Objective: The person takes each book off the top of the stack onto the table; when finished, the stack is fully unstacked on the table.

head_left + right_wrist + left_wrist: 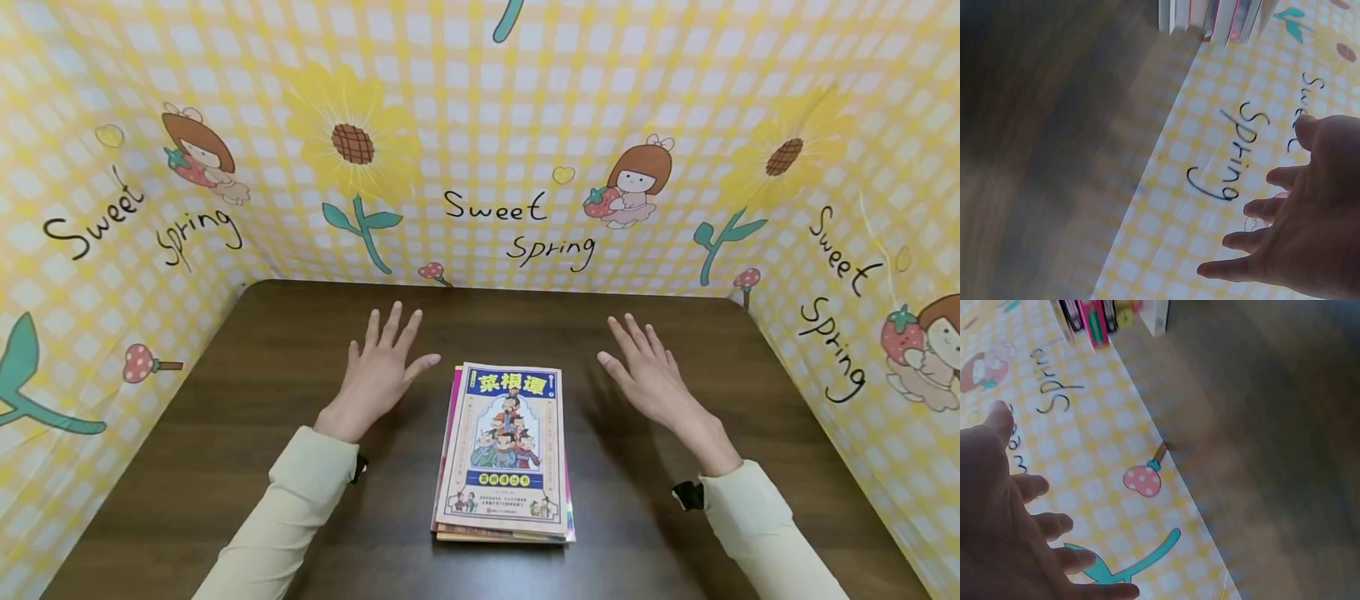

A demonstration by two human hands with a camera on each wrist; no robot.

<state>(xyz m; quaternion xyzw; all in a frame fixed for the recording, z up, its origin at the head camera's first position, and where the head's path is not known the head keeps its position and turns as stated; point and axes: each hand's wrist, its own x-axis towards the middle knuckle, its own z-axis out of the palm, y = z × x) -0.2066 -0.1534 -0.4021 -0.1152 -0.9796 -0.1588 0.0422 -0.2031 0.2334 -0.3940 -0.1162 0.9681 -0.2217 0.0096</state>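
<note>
A stack of books (513, 500) lies on the brown table, the top one a pale picture book with a blue title band and cartoon figures on its cover. To its left, my left hand (375, 375) is held with the fingers spread, apart from the books. On the other side my right hand (656, 383) is likewise spread and touches nothing. Edges of several books (1094, 322) show at the top of the left wrist view, beyond the left hand (1016, 531). Book edges (1222, 19) also appear atop the right wrist view, with the right hand (1304, 225) lower right.
The dark wood-look table (517, 325) runs back to a yellow checked cloth (480, 108) with flowers, cartoon girls and "Sweet Spring" lettering. That cloth rises behind the table and along its left and right sides.
</note>
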